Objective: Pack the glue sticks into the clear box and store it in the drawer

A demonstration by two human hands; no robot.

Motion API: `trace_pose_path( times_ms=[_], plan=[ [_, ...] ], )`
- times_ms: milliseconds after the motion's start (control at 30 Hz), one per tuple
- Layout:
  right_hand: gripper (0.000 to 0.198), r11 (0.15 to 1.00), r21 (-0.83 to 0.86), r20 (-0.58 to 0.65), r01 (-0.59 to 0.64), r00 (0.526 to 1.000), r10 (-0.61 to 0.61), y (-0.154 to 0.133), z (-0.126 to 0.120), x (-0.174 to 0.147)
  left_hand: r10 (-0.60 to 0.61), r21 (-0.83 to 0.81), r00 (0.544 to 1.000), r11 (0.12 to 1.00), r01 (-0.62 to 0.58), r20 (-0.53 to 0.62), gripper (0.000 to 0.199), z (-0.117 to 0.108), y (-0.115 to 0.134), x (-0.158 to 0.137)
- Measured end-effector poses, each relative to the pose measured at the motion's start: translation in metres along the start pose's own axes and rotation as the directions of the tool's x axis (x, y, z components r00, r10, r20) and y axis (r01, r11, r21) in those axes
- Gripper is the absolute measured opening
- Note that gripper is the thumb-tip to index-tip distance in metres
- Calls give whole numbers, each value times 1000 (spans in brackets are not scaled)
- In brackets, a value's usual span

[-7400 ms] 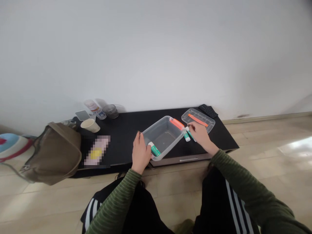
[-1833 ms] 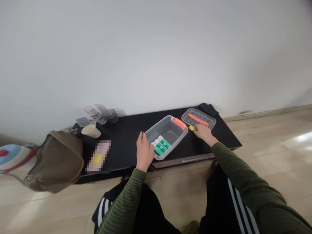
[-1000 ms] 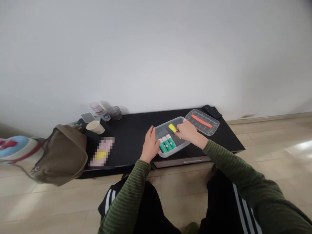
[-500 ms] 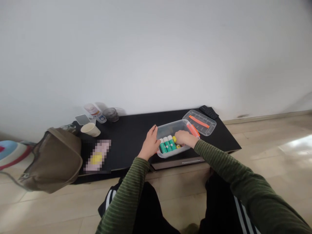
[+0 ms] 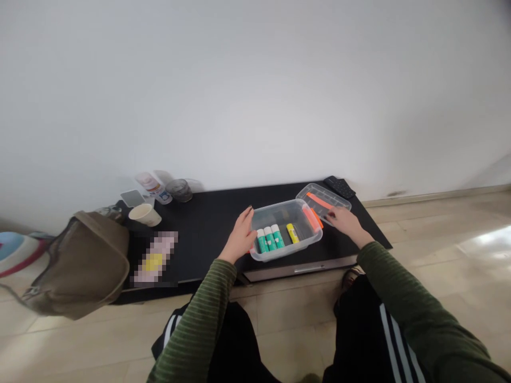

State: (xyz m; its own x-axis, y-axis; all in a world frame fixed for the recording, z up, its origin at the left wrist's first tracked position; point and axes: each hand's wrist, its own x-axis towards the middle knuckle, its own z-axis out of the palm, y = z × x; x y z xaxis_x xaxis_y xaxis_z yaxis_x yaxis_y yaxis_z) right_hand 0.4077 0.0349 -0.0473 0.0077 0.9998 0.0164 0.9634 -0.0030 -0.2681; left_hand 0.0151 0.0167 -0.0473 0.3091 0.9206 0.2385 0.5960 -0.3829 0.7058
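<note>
A clear plastic box (image 5: 275, 211) with orange latches stands uncovered on the black table. Three green glue sticks with white caps (image 5: 270, 239) lie side by side at its left end. To their right, a yellow stick (image 5: 293, 233) of similar shape rests on the box floor. My left hand (image 5: 241, 234) grips the left end of the box, thumb inside the rim. Beyond the box's right end lies its clear lid (image 5: 339, 199) with an orange handle. My right hand (image 5: 346, 222) has its fingers closed at the lid's near edge, covering part of the handle.
At the left of the table (image 5: 215, 223) are a brown bag (image 5: 85, 266), a paper cup (image 5: 145, 215), a spray can (image 5: 154, 187), a dark glass (image 5: 179, 190) and a blurred-out pink item (image 5: 157, 258). A black keypad-like object (image 5: 339, 187) sits by the wall behind the lid.
My right hand has come out of the box and moved right to the lid, uncovering the yellow stick. My left hand stays on the box's left end.
</note>
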Motion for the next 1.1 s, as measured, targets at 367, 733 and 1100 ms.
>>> trace_pose_path(
  times_ms=[367,733,1100],
  plan=[
    [15,984,-71,-56,164,984,-168,29,23,-8,38,-29,999,999,-38,-8,72,-2,-1,5],
    [29,923,365,-627,122,765,147,8,-21,-22,46,-45,999,998,-47,-20,71,3,1,10],
    [33,36,985,-162,171,818,552,-10,-42,2,-199,31,935,976,217,-294,51,16,5,15]
  ],
)
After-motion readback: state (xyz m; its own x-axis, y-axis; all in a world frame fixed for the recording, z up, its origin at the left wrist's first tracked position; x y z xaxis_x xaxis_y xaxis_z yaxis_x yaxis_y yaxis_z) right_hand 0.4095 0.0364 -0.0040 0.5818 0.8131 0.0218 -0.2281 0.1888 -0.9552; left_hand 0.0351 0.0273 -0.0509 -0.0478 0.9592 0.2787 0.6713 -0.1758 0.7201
